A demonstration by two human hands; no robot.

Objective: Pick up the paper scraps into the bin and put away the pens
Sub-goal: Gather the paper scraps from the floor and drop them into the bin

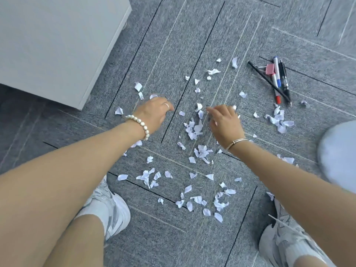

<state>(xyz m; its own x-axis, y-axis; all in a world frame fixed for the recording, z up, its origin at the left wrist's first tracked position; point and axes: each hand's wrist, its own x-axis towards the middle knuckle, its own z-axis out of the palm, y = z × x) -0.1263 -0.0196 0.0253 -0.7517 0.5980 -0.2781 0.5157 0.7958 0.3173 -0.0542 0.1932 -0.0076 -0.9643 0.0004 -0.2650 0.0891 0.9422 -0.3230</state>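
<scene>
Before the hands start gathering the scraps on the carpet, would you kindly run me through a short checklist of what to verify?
1. Paper scraps within reach of both hands: ok, they lie scattered on the carpet right under the hands.
2. Left hand free to pick: cannot tell, it is motion-blurred and its fingers are hidden.
3. Right hand free to pick: cannot tell, a white bit shows near its fingertips but the blur hides any grip.
4. Bin in reach: cannot tell, no bin is clearly in view.
5. Pens gathered: not ok, they lie in a heap with a pink binder clip on the carpet.
</scene>
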